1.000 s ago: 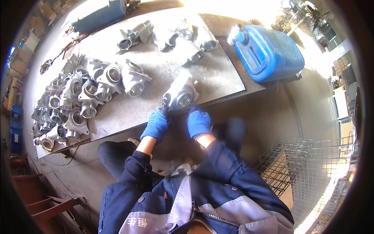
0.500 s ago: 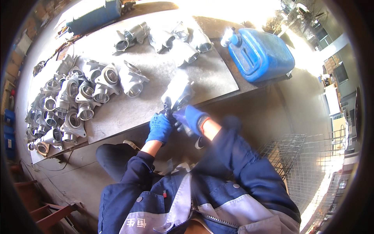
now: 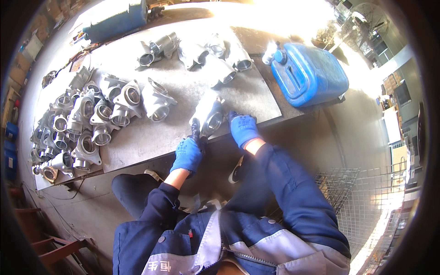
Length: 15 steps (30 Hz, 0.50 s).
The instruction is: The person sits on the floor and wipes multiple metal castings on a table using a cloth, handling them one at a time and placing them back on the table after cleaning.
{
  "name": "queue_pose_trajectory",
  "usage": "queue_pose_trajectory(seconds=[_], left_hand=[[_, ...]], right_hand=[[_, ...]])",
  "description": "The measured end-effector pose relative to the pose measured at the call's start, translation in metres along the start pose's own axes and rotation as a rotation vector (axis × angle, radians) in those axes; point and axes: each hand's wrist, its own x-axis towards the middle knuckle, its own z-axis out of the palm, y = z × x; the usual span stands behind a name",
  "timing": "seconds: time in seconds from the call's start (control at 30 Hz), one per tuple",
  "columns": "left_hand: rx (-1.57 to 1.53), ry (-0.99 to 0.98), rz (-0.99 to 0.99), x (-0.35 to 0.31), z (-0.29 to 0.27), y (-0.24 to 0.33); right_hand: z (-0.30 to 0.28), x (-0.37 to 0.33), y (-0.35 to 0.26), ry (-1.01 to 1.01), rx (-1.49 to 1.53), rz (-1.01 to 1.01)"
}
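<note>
A reddish-brown metal frame (image 3: 59, 250) stands on the floor (image 3: 103, 195) at eight o'clock, and from nine o'clock inward a pale metal-topped surface (image 3: 137, 142) stretches across, crowded at its left end with silver pipe castings (image 3: 85, 110). A long blue container (image 3: 117, 23) lies between ten and eleven o'clock; a looser group of castings (image 3: 217, 55) sits toward twelve, washed by glare. Rightward come a blue jerrycan (image 3: 311, 75) at two o'clock, a caged fan (image 3: 364, 27) beyond it, and wire mesh (image 3: 376, 197) at four. The left hand (image 3: 190, 149), in a blue glove with dark fingers, reaches up, fingers extended against one casting's near-left side; how tightly they close, I cannot tell. The right hand (image 3: 242, 128), gloved alike, is partly curled just beside that casting; whether it holds anything is unclear. The single casting (image 3: 208, 112) rests near the surface's front edge, just above centre toward eleven o'clock, glare-bleached on its left, its round bore visible.
</note>
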Motion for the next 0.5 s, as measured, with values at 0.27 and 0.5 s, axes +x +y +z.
queue_pose_trajectory(seconds=[0.27,0.5], left_hand=[[-0.018,0.084,-0.029,0.005,0.021,-0.006],[-0.069,0.068,-0.146,0.008,0.005,0.026]], right_hand=[[0.019,-0.047,-0.04,-0.102,0.315,-0.007],[-0.045,0.018,-0.023,0.185,0.132,-0.016]])
